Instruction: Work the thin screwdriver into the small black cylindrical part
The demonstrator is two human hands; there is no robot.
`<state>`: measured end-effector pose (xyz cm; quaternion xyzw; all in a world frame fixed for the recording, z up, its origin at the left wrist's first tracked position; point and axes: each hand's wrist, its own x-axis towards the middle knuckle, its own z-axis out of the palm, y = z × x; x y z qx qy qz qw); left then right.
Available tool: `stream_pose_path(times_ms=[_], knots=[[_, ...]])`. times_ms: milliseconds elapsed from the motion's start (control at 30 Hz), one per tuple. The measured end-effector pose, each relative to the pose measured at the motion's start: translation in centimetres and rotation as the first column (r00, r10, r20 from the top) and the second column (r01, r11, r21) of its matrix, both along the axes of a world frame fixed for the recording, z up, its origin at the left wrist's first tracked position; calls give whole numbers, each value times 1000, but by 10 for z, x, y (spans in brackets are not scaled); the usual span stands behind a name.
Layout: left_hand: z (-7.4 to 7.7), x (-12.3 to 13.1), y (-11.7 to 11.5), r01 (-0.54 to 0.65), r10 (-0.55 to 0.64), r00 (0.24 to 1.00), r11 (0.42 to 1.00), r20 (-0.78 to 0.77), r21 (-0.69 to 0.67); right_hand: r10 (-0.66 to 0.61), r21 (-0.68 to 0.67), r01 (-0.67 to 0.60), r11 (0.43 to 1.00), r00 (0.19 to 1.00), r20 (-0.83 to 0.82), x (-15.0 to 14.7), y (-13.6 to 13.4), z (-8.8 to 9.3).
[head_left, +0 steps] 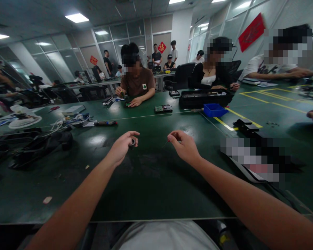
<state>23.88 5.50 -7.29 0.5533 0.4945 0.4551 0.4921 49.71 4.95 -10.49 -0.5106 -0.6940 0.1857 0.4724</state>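
My left hand [122, 148] is raised above the green table [143, 194], its fingers curled around a small dark round thing [131, 142] with a paler rim. The index finger points out to the right over it. Across from it, my right hand [185, 147] pinches a thin wire-like piece [165, 144] between thumb and fingertips. A speck of red shows at the pinch; its exact kind is too small to tell. The two hands are apart, and the thin piece slants down to the left between them.
A pen-shaped screwdriver [105, 123] lies beyond my left hand. Farther off are a hard drive [163, 109], a blue bin [215, 110] and a long black casing [205, 99]. Black parts [41, 146] and cables crowd the left. A co-worker [137, 80] sits opposite.
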Motion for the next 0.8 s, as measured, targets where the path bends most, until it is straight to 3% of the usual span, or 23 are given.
stream_pose_path(times_ms=[100, 233, 300, 433, 600, 800], knots=[[-10, 45, -2, 64, -64, 998, 997, -1, 37, -9, 24, 9, 1000, 1000, 0, 0, -2, 1], [-36, 74, -1, 105, -53, 957, 980, -286, 171, -30, 36, 33, 999, 996, -79, 0, -5, 2], [-50, 74, 4, 111, -21, 939, 963, -344, 246, -26, 48, 34, 998, 986, -163, 0, -6, 2], [-65, 59, 14, 124, -31, 953, 947, -302, 297, 43, 83, -17, 996, 946, -321, 0, -7, -1], [-69, 49, 18, 145, -9, 933, 924, -360, 353, 157, 82, -139, 987, 945, -286, 0, -5, -7], [-65, 53, 11, 150, -32, 937, 937, -349, 315, 145, 58, -136, 989, 962, -230, -3, -4, -9]])
